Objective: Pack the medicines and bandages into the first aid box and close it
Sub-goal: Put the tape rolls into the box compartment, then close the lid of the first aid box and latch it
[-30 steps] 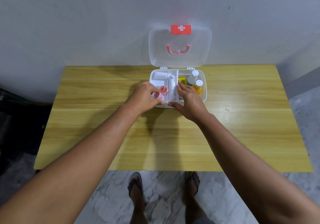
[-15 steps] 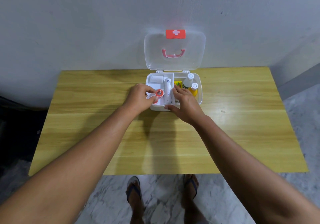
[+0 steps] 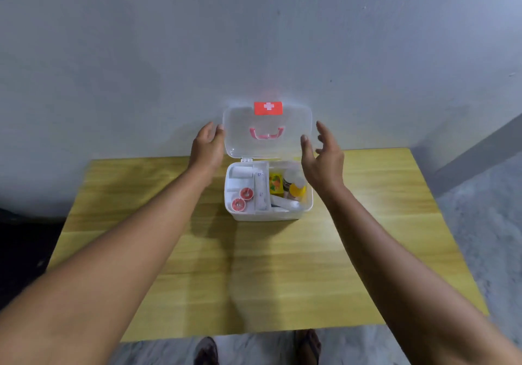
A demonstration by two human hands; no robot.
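Note:
The white first aid box (image 3: 265, 215) stands on the wooden table with its clear lid (image 3: 267, 144) upright against the wall, a red cross label at the top and a pink handle below it. Inside lie a white bandage roll (image 3: 242, 171), two red tape rolls (image 3: 243, 198), a white tube (image 3: 260, 188), a yellow packet (image 3: 276, 184) and small bottles (image 3: 296, 188). My left hand (image 3: 206, 145) is at the lid's left edge, fingertips touching it. My right hand (image 3: 324, 157) hovers open beside the lid's right edge, holding nothing.
The wooden table (image 3: 254, 266) stands against a grey wall (image 3: 197, 54). Below its near edge, my feet in sandals (image 3: 207, 352) rest on a marble floor. A dark area lies to the left of the table.
Both hands have left the box's contents and risen to either side of the upright lid. The view has tilted upward.

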